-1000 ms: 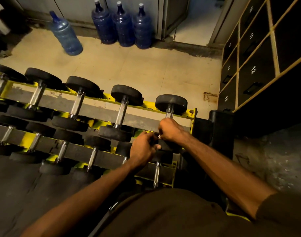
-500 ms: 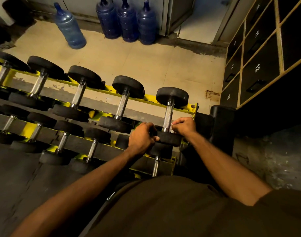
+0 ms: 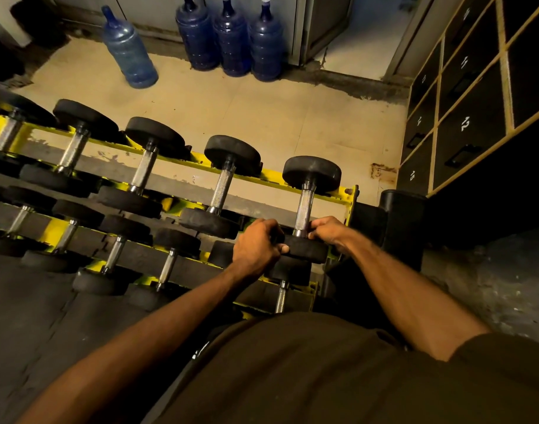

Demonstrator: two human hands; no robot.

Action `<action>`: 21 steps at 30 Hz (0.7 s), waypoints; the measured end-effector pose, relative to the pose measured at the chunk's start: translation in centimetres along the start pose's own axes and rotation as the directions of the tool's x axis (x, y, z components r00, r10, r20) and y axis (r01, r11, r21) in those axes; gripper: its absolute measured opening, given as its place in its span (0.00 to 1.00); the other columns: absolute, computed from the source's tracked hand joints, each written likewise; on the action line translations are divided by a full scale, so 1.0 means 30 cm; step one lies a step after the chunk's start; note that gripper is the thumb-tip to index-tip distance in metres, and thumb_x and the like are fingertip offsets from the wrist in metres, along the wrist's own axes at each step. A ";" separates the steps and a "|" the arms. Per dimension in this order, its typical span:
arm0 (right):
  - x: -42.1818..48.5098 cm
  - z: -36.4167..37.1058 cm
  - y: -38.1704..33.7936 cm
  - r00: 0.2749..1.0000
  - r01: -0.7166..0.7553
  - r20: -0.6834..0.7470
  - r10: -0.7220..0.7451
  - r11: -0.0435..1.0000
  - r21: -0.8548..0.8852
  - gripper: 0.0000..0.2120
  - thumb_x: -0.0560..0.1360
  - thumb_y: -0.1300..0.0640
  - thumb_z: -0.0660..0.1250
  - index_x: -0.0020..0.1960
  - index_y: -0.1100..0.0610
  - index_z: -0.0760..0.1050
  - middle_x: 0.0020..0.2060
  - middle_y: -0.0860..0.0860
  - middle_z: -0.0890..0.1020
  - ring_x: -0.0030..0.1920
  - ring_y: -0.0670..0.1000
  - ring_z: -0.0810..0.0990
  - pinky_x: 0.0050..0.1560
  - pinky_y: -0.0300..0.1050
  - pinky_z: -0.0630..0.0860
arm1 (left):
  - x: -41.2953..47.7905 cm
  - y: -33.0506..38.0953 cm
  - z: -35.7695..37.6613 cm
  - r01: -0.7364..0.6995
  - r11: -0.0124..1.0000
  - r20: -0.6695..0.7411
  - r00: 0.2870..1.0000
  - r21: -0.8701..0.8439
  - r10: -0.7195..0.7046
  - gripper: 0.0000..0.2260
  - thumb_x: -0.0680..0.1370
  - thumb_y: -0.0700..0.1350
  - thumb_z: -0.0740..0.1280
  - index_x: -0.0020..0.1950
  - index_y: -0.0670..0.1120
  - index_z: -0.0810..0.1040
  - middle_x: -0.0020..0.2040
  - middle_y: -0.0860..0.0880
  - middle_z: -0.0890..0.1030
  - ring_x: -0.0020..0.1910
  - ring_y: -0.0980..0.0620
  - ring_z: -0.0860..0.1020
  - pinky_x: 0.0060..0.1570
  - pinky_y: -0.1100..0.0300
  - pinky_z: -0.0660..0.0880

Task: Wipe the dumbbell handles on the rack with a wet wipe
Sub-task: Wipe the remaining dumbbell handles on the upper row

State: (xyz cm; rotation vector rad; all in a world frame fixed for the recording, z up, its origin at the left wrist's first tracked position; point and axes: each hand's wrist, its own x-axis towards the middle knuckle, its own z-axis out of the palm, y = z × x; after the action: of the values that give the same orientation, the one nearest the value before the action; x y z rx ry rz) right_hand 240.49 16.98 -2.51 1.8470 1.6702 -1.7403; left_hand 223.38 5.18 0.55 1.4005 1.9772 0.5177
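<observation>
The rightmost dumbbell (image 3: 303, 206) lies on the top tier of the yellow rack (image 3: 351, 195); it has a chrome knurled handle and black round heads. My left hand (image 3: 257, 250) grips the left edge of its near head. Fingers of my right hand (image 3: 329, 231) curl at the base of the handle, against the right side of that head. The handle above my hands is bare. No wet wipe shows in either hand; the fingers may hide it. Other dumbbells (image 3: 221, 191) line both tiers to the left.
Several blue water jugs (image 3: 231, 35) stand on the tiled floor by the far wall, one (image 3: 129, 53) apart at the left. Numbered dark lockers (image 3: 470, 123) fill the right side. A black padded block (image 3: 401, 218) stands right of the rack. Dark mats cover the near floor.
My right hand has slid down from the middle of the handle to its base. My left hand has stayed on the near head.
</observation>
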 end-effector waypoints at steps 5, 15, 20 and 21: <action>-0.050 -0.040 0.011 0.996 0.084 -0.033 -0.082 0.995 0.058 0.02 0.74 0.60 0.72 0.46 0.55 0.82 0.46 0.50 0.82 0.49 0.49 0.78 0.44 0.42 0.73 | -0.001 -0.008 0.001 -0.009 1.000 -0.006 1.000 -0.011 0.009 0.12 0.71 0.49 0.79 0.46 0.54 0.77 0.53 0.54 0.78 0.50 0.53 0.78 0.51 0.47 0.81; -0.035 0.018 -0.007 0.757 0.448 -0.409 -0.510 0.860 -0.244 0.05 0.72 0.59 0.75 0.48 0.54 0.84 0.43 0.46 0.84 0.45 0.43 0.81 0.48 0.44 0.82 | -0.004 -0.002 0.012 -0.021 1.000 0.003 1.000 0.020 0.021 0.14 0.72 0.49 0.78 0.53 0.55 0.77 0.56 0.54 0.77 0.51 0.54 0.79 0.49 0.49 0.82; -0.062 0.038 -0.020 0.805 0.451 -0.240 -0.543 0.822 -0.348 0.07 0.71 0.57 0.77 0.49 0.54 0.85 0.42 0.46 0.84 0.44 0.42 0.81 0.48 0.43 0.82 | -0.004 0.001 0.008 -0.017 0.998 -0.010 1.000 0.054 0.017 0.12 0.72 0.50 0.77 0.51 0.55 0.77 0.55 0.53 0.77 0.51 0.51 0.79 0.50 0.48 0.81; -0.070 0.031 -0.030 0.829 0.452 -0.164 -0.534 0.813 -0.367 0.07 0.71 0.58 0.77 0.49 0.55 0.86 0.43 0.47 0.85 0.44 0.43 0.81 0.47 0.43 0.82 | -0.004 0.001 0.005 -0.013 0.998 -0.011 1.000 0.059 0.014 0.12 0.72 0.50 0.77 0.50 0.55 0.77 0.55 0.53 0.77 0.51 0.50 0.78 0.50 0.48 0.81</action>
State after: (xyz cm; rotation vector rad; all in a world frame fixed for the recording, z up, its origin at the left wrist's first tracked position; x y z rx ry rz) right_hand 239.78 15.42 -0.74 1.6387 2.5571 -1.2777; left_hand 223.53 5.08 0.49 1.4507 2.0083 0.4787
